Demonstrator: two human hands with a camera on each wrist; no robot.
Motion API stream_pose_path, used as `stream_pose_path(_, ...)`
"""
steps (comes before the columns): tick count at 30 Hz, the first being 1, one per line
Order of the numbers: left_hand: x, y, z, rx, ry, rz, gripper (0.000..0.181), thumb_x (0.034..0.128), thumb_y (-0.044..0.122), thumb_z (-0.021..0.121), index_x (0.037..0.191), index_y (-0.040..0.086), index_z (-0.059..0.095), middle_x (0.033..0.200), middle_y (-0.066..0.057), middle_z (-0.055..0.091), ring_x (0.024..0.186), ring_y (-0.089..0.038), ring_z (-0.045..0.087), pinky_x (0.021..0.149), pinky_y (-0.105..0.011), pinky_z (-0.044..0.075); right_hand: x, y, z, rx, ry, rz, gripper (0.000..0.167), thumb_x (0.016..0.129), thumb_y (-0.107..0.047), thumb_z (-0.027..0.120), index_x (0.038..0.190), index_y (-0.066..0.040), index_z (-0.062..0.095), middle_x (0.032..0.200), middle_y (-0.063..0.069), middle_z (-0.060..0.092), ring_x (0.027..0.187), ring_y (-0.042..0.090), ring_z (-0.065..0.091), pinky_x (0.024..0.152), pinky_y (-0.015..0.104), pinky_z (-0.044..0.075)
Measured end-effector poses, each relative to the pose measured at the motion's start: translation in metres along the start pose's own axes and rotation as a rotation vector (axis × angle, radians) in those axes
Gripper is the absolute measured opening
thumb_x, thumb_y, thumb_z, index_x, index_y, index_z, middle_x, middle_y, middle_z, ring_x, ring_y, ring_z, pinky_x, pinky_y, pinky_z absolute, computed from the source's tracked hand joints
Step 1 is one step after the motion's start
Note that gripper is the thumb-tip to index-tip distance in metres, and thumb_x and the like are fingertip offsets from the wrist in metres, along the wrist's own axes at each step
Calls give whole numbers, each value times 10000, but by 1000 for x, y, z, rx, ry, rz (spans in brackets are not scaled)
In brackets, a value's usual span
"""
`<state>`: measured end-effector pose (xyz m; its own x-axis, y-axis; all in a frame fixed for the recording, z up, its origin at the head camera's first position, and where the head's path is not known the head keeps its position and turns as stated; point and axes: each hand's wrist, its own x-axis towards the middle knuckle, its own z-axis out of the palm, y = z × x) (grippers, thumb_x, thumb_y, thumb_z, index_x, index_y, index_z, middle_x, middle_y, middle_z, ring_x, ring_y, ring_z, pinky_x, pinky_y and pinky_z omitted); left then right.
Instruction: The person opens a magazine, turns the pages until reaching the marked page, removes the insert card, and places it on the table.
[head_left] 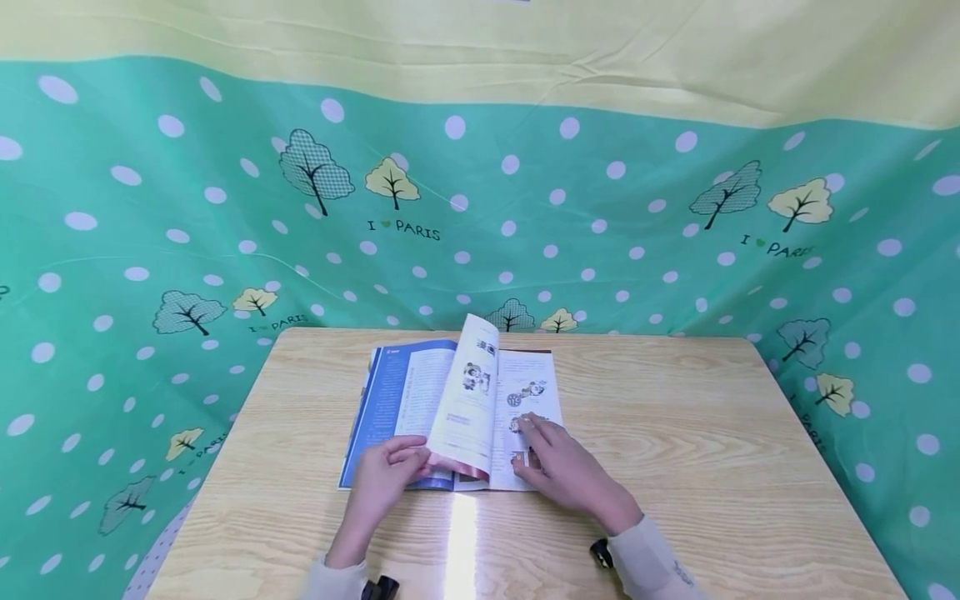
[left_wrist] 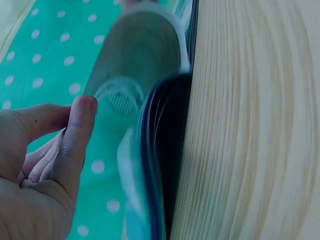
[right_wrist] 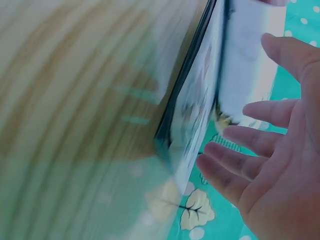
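A magazine lies spread on the table, its left side blue and white. One page stands lifted and curved above the spine, showing small pictures and text. My left hand pinches that page near its lower left corner; in the left wrist view the thumb and fingers meet at the page's edge. Over the right-hand page is my right hand, fingers spread. From the right wrist view, that hand shows straight, parted fingers with nothing between them.
The light wood table extends to both sides of the magazine. Behind it hangs a green dotted cloth printed with trees. A bright strip of reflected light falls on the wood in front. Dark wrist bands show at both cuffs.
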<state>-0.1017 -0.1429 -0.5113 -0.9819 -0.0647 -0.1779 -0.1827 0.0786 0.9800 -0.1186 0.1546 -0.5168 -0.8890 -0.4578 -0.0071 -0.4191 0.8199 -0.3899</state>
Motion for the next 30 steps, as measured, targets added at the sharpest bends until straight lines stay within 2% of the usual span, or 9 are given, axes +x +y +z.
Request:
stream_pose_path(6,-2,0,-32,39,106,-34,256,887,-2,736,1127,-78,694,924,-188,739,764,-277,740,709,-294,630,-7,11,-2,-17,-21,-16,802,915,-444,716,1534,-59,379,1552,206,359,1392,387,381,1138,530,373)
stream_pose_path(10,-6,-2,-52,77,151,-56,275,903,13,723,1158,-81,682,947,-185,740,783,-250,742,724,-279,628,-11,15,-4,-18,-58,-29,848,886,-449,749,1533,-49,374,1562,218,335,1399,402,364,1142,537,361)
stream_pose_path(16,-9,-8,-75,201,213,-90,278,926,83,714,1174,-40,692,943,-142,751,761,-198,739,698,-255,626,-14,19,-5,-40,-99,-32,915,817,-472,805,1513,-33,403,1571,223,316,1412,408,338,1140,547,358)
stream_pose_path(21,-10,-13,-85,289,218,-108,294,936,126,703,1186,-29,689,927,-109,756,768,-194,736,669,-219,612,-13,20,-5,-49,-116,-31,897,810,-455,817,1498,-30,428,1569,216,323,1417,411,327,1149,556,338)
stream_pose_path(30,-12,-18,-91,318,198,-161,318,942,138,691,1203,-44,671,927,-99,756,778,-192,730,649,-209,604,-12,19,-3,-62,-126,-14,848,836,-440,796,1492,-35,441,1566,209,334,1417,401,331,1146,561,344)
